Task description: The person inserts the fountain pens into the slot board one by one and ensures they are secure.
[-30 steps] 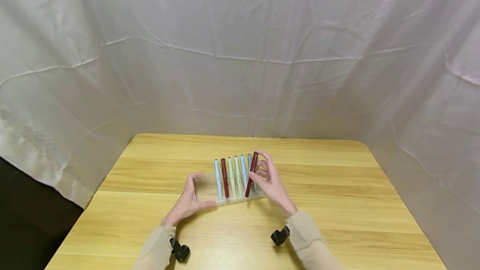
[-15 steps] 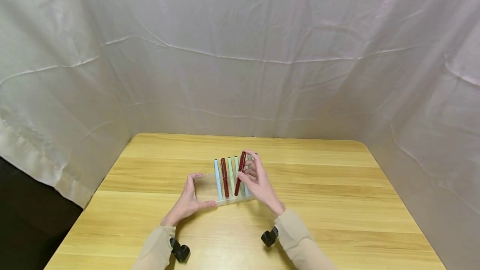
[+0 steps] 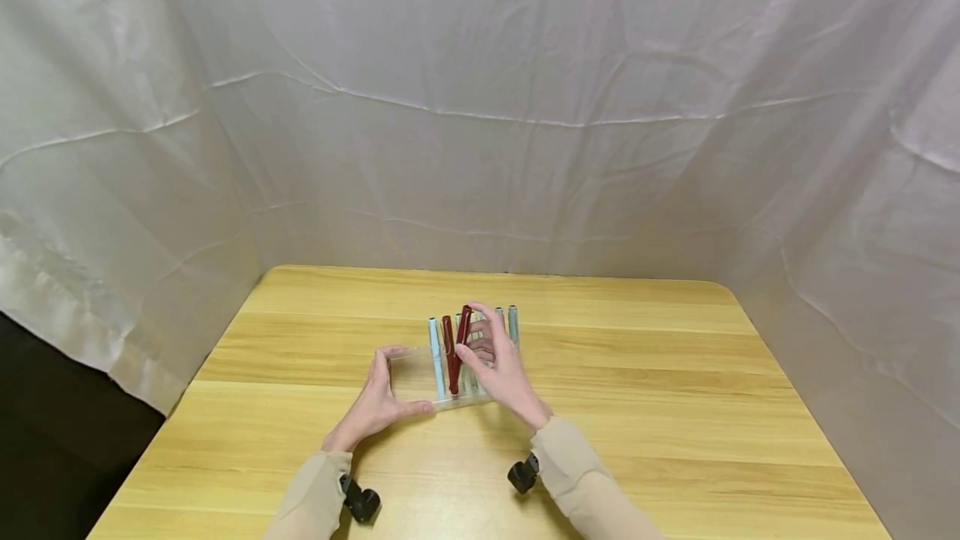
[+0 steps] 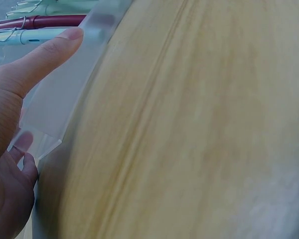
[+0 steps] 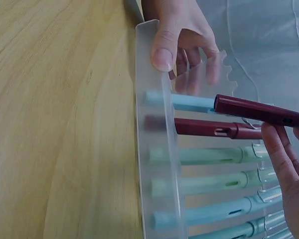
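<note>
My left hand point(image 3: 372, 402) grips the left end of a clear plastic pen stand point(image 3: 459, 402), thumb on its front edge and fingers at the back. Between thumb and fingers of my right hand point(image 3: 504, 371) is a dark red pen point(image 5: 256, 109), held tilted above the stand. Below it in the right wrist view, a second dark red pen point(image 5: 202, 127) lies in the row. A light blue pen point(image 3: 436, 348) is on its left; two pale green pens point(image 5: 204, 156), a blue pen point(image 5: 214, 212) and a teal pen point(image 5: 234, 231) follow. My right hand partly hides the row in the head view.
The stand is on a wooden table point(image 3: 660, 390). Pale cloth point(image 3: 480, 107) hangs behind the table and along both sides. A dark area point(image 3: 52, 432) lies beyond the table's left edge. A small black camera point(image 3: 522, 473) is strapped at each wrist.
My right hand has carried the dark red pen leftward along the row, from the right part of the stand to beside the other dark red pen. The left hand and stand stay in place.
</note>
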Demonstrator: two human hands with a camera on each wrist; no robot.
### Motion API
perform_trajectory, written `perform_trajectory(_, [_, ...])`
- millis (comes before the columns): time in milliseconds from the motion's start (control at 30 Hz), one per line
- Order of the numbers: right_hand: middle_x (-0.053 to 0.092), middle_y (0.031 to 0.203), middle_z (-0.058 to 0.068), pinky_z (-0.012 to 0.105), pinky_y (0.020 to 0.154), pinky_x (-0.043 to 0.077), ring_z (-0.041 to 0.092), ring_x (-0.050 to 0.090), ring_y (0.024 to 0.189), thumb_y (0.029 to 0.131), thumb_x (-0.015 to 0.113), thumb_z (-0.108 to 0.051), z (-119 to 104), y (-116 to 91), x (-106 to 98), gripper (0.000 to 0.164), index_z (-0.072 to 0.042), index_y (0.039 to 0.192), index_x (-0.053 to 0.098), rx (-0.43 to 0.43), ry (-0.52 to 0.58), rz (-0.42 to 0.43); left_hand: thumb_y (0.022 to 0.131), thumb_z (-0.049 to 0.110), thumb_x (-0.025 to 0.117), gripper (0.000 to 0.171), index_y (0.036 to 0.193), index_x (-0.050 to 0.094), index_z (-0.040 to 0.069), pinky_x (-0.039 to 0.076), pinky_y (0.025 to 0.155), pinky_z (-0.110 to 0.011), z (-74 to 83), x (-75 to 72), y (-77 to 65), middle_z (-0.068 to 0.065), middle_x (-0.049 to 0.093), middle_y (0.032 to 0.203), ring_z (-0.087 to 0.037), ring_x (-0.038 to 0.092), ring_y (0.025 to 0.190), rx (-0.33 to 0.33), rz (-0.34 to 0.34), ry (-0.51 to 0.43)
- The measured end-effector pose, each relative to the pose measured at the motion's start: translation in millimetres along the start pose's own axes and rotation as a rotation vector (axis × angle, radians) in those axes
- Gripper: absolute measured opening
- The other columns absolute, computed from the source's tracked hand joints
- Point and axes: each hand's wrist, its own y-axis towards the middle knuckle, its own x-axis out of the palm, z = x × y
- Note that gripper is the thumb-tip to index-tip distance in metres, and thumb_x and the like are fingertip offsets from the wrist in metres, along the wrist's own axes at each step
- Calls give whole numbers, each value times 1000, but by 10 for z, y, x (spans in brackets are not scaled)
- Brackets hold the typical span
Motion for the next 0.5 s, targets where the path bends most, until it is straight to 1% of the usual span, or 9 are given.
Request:
perform_trajectory(133, [60, 122, 19, 28, 86, 62, 30, 69, 94, 95, 67, -8, 2, 19, 53, 65, -20, 150, 36, -18, -16, -20, 63, 36, 96, 106, 139, 30, 4, 27, 123, -63, -12, 3, 10, -21, 38, 147, -39, 37, 141, 15, 8, 7])
perform_trajectory(233, [60, 121, 20, 28, 86, 62, 29, 70, 93, 96, 66, -10, 2, 26, 90, 63, -16, 150, 35, -51, -49, -42, 63, 36, 96, 106, 139, 30, 4, 27, 123, -63, -15, 4, 12, -20, 38, 147, -39, 37, 141, 17, 10, 8])
perform_trajectory(367, [61, 120, 19, 27, 84, 63, 28, 71, 91, 97, 66, -11, 15, 20, 137, 62, -15, 150, 36, -100, -95, -73, 63, 35, 96, 105, 139, 30, 4, 27, 123, -62, -13, 4, 10, -20, 38, 147, -39, 37, 141, 14, 10, 4])
perform_trajectory(500, [63, 120, 19, 24, 81, 63, 26, 72, 89, 97, 66, -11, 15, 9, 185, 62, -18, 150, 35, -136, -139, -88, 64, 35, 96, 105, 140, 29, 4, 28, 123, -62, -13, 6, 8, -20, 38, 147, -39, 37, 141, 15, 10, -1])
